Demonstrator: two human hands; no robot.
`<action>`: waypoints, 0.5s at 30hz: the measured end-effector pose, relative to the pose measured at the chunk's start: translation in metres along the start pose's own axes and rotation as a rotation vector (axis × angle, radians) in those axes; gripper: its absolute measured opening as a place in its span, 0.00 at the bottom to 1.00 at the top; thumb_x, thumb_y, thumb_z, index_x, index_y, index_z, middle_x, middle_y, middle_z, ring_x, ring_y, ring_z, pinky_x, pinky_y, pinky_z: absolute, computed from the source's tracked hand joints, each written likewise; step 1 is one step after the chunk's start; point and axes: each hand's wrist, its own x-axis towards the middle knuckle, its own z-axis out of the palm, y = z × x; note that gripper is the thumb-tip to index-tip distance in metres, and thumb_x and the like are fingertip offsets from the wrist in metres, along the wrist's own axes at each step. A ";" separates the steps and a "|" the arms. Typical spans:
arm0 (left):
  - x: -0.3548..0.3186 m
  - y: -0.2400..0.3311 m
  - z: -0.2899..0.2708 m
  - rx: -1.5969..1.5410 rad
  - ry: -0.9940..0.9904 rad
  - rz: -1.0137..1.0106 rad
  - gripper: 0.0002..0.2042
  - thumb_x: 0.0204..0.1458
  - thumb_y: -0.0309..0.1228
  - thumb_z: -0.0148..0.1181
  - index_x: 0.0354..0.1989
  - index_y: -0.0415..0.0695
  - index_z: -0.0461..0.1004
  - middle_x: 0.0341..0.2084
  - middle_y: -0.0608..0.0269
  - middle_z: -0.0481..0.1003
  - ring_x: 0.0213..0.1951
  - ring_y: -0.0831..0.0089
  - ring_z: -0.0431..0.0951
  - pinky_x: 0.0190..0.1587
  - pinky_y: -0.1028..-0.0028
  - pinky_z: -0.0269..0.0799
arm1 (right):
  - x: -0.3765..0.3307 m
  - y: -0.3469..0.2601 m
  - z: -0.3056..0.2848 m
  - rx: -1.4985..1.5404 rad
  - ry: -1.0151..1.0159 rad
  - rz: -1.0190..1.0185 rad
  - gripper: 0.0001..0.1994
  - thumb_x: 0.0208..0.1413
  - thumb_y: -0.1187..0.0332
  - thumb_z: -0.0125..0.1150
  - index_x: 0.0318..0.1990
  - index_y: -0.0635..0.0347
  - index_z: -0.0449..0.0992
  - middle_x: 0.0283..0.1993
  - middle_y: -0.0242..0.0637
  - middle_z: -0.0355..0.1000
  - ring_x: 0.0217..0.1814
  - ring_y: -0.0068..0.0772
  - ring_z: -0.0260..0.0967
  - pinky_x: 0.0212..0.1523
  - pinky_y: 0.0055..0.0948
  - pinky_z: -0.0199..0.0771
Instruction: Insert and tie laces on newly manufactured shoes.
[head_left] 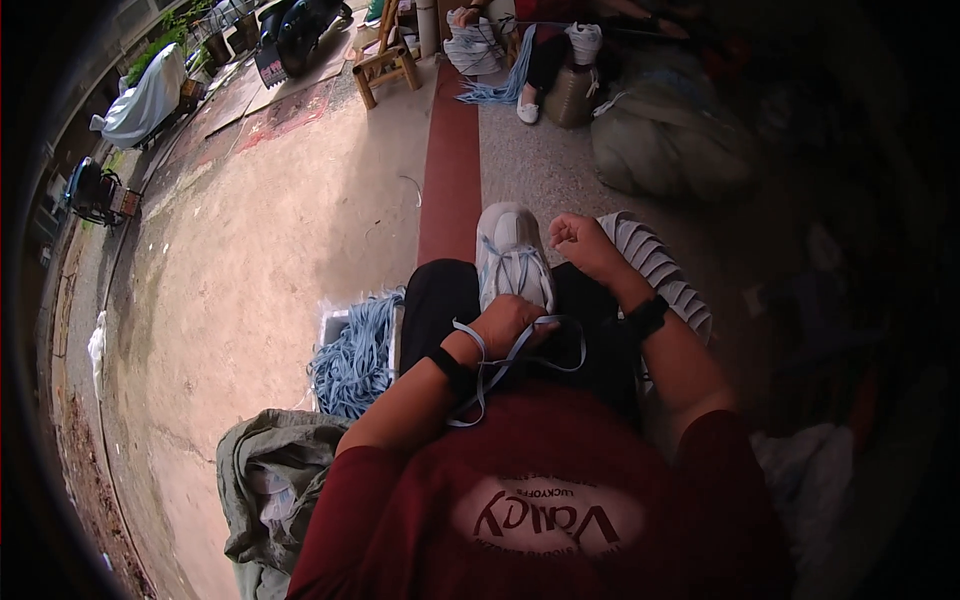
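Note:
Between my knees stands a whitish shoe upper [514, 245], toe end away from me, with light blue lace crossing its front. My left hand [508, 325] is closed at the near end of the upper, gripping a light blue lace [484, 372] that loops down over my lap. To the right of the upper, my right hand [585, 247] is raised a little apart from it, fingers curled together. Whatever those fingers pinch, perhaps a lace end, is too small to make out.
A white box [396, 340] heaped with blue laces [354, 362] stands by my left leg, near a green-grey sack [270, 480]. Nested white uppers [655, 262] lie at my right. Ahead are a bulging sack [672, 145], a bamboo stool [386, 75] and another person's leg [546, 72].

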 end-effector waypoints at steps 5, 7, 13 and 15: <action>0.003 -0.001 -0.002 -0.132 0.005 0.018 0.13 0.49 0.35 0.53 0.19 0.40 0.71 0.15 0.49 0.70 0.22 0.50 0.71 0.25 0.60 0.65 | 0.005 0.055 0.040 -0.200 0.202 -0.024 0.12 0.40 0.82 0.49 0.37 0.64 0.69 0.24 0.40 0.68 0.28 0.31 0.68 0.31 0.26 0.68; 0.002 -0.004 -0.002 -0.146 0.004 -0.007 0.13 0.49 0.35 0.53 0.19 0.40 0.71 0.15 0.49 0.69 0.22 0.49 0.71 0.25 0.60 0.65 | 0.010 0.056 0.042 -0.170 0.225 -0.023 0.11 0.41 0.82 0.50 0.35 0.65 0.71 0.25 0.42 0.69 0.29 0.32 0.69 0.33 0.26 0.69; 0.006 -0.009 -0.001 -0.300 0.075 -0.007 0.17 0.52 0.36 0.51 0.15 0.40 0.66 0.11 0.50 0.65 0.18 0.50 0.68 0.22 0.60 0.61 | 0.018 0.059 0.036 -0.090 0.144 -0.080 0.07 0.43 0.82 0.53 0.32 0.65 0.74 0.30 0.35 0.72 0.32 0.21 0.68 0.34 0.21 0.67; 0.006 -0.012 0.001 -0.327 0.080 -0.024 0.18 0.54 0.37 0.50 0.13 0.40 0.64 0.10 0.51 0.64 0.17 0.51 0.67 0.21 0.61 0.60 | 0.019 0.059 0.034 -0.020 0.095 -0.071 0.07 0.44 0.81 0.53 0.31 0.64 0.74 0.29 0.32 0.71 0.33 0.20 0.67 0.36 0.19 0.65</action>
